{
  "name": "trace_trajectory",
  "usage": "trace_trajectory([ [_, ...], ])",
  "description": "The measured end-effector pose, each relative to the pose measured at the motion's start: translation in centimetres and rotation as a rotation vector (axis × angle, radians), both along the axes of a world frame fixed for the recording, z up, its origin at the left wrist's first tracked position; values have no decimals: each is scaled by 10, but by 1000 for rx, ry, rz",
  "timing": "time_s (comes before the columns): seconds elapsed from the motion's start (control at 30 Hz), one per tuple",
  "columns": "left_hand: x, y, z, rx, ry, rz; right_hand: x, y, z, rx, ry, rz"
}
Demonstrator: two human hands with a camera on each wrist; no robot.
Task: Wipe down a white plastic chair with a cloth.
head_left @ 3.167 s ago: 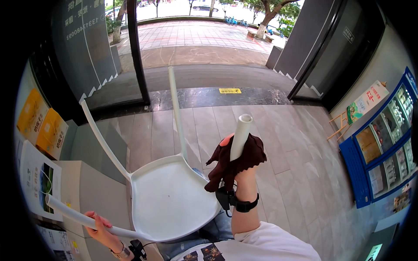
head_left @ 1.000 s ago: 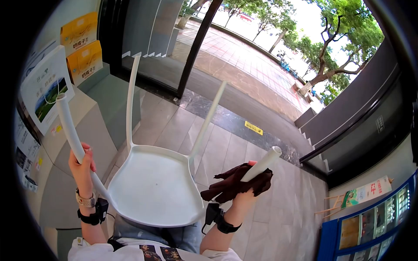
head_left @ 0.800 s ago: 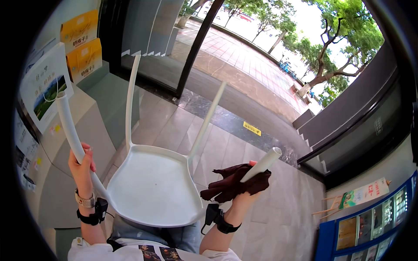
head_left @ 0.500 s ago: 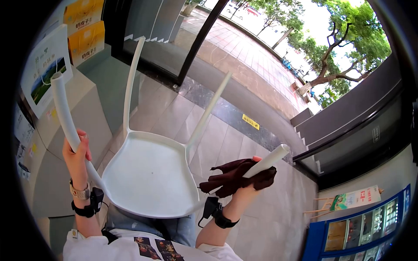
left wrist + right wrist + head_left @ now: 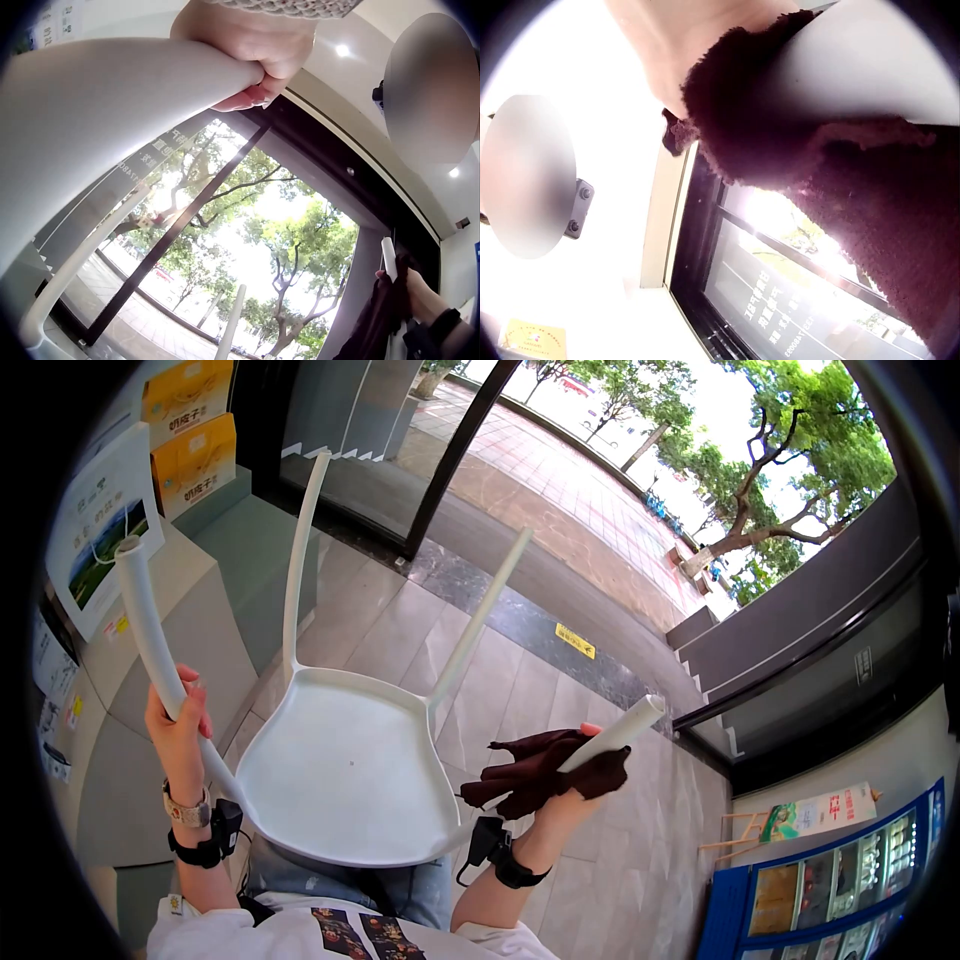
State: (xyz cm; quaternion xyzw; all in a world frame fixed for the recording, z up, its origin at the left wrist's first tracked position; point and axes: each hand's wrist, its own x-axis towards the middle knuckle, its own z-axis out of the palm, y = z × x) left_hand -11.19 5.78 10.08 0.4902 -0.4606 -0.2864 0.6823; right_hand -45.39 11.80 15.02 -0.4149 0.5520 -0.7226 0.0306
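One white chair (image 5: 350, 775) lies over the person's lap (image 5: 418, 885), its four legs (image 5: 483, 615) pointing up. The left hand (image 5: 176, 737) grips the near left one; the right hand (image 5: 568, 807) clasps the near right through one dark cloth (image 5: 525, 772), which partly hides that hand. Beyond: one white bag (image 5: 95, 510), two yellow packages (image 5: 196, 472) left; one blue cabinet (image 5: 733, 905), one signboard (image 5: 825, 813) right; farther, one yellow floor sticker (image 5: 575, 641).
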Motion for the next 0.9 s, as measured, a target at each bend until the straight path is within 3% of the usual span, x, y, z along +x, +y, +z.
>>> trace_trajectory([
  [0.03,-1,0,1,-5,-13,9,-2,0,-1,6,34,-8],
  [0.07,-2,1,3,-10,-25,19,-3,4,1,84,-159,8],
  [0.17,1,1,2,-15,-4,-14,-2,4,0,76,-199,49],
  [0.27,0,1,2,-17,4,-16,-10,3,-9,46,-135,55],
  [0.4,-2,0,3,-19,10,-17,-2,3,2,74,43,-92],
  [0.5,-1,-1,1,-13,6,-8,-11,4,-7,-1,-113,92],
  [0.8,2,-1,-2,-10,2,-15,-3,-1,-3,42,46,-93],
  [0.9,1,-1,0,-16,0,-14,-10,4,-4,67,-96,60],
])
